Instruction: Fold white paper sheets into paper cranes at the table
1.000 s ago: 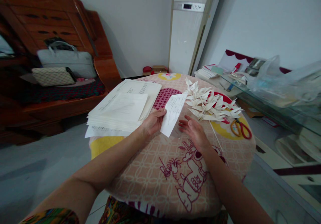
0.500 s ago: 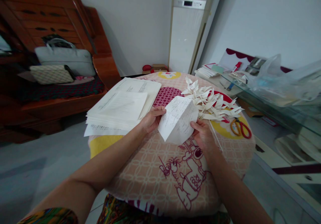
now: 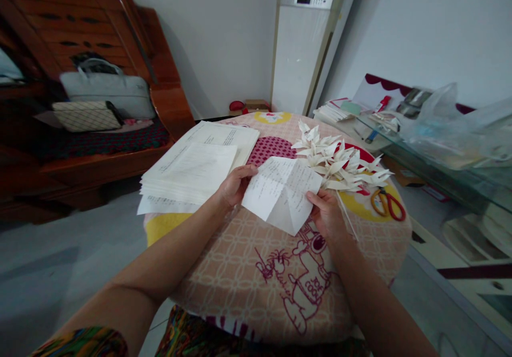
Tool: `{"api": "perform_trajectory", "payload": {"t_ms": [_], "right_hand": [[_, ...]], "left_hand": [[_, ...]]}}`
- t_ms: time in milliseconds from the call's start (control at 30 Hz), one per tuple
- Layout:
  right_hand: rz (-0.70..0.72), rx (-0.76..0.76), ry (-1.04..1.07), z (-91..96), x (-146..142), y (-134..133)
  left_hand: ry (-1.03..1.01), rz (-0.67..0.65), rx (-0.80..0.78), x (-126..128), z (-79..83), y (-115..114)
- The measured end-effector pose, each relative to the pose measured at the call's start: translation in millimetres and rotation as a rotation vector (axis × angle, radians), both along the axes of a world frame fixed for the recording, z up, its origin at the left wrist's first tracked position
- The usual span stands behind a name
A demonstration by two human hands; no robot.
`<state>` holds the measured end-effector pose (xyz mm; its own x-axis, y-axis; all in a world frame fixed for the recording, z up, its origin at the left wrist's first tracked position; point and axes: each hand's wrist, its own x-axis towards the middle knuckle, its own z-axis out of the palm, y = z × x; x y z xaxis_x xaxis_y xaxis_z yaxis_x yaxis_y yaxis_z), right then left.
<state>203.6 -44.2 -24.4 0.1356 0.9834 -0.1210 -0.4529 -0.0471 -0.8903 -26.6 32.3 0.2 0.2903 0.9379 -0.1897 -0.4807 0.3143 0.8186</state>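
The paper is wider open than a second ago, so its fold lines show. It is between the left hand and right hand, each pinching one side.

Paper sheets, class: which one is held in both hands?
The creased sheet, gripped by the left hand and the right hand; those in the stack lie on the table.
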Motion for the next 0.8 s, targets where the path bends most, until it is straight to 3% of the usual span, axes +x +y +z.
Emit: {"api": "perform_trajectory", "payload": {"t_ms": [233,500,600,800], "right_hand": [[0.053,-0.067,-0.049,0.6,-2,-2],[0.040,-0.108,-0.085,-1.9,1,0],[0.038,-0.086,-0.129,-3.2,2,0],[-0.026,-0.032,-0.141,-4.9,1,0]], "left_hand": [[0.014,-0.109,-0.004,4,-5.5,-1],[0.153,-0.059,0.088,3,-9.4,-2],[0.180,-0.058,0.056,3,-13.0,2],[0.160,-0.189,-0.013,-1,-5.1,1]]}}
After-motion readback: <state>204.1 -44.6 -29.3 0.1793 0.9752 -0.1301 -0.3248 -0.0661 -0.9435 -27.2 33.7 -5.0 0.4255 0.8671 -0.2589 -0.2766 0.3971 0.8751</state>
